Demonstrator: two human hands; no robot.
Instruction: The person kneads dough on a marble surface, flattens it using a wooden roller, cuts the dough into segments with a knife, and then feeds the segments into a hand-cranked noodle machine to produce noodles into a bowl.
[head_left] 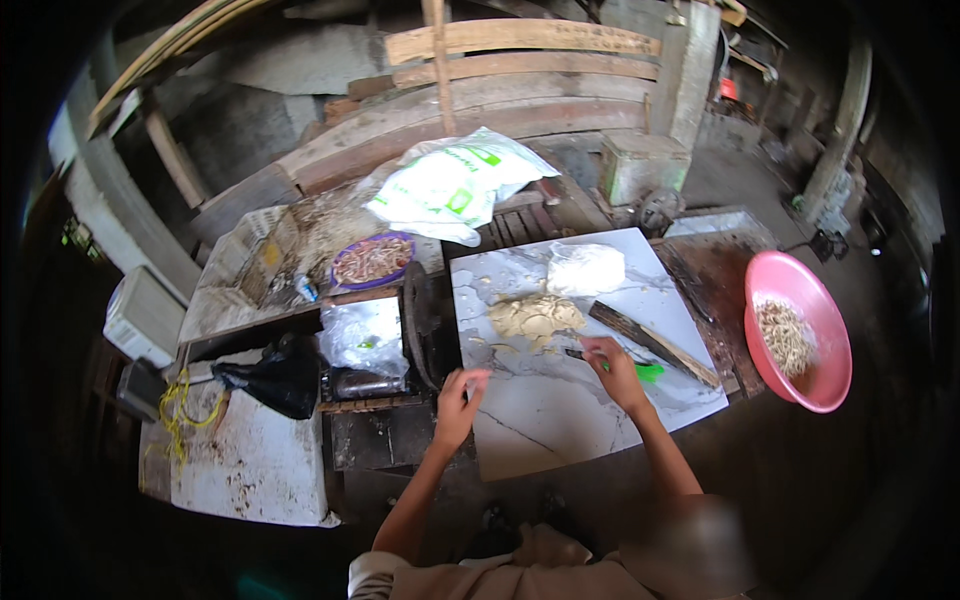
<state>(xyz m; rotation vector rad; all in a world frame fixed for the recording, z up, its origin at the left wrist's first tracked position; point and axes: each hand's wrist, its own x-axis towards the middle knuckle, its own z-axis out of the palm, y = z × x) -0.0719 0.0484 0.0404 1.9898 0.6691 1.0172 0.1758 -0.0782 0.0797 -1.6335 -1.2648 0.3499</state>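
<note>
My left hand (459, 406) hovers at the left edge of a white marble-patterned board (540, 420), fingers stretched out and holding nothing. Over the board's middle is my right hand (616, 374), fingers apart, above a tool with a green handle (649, 372) and a thin dark part (575, 353); the hand partly hides it. A flattened mass of pale dough (537, 316) lies beyond my hands, with scraps around it. Behind the dough sits a white, flour-like heap or bag (585, 270). A dark wooden stick (653, 344) rests diagonally on the right.
A pink basin (798, 330) with pale strips stands right of the board. Leftward are a purple-rimmed dish (372, 260) of reddish shreds, a plastic-covered box (362, 335) and a black bag (275, 378). White-green sacks (455, 185) lie behind, before a wooden bench (480, 110).
</note>
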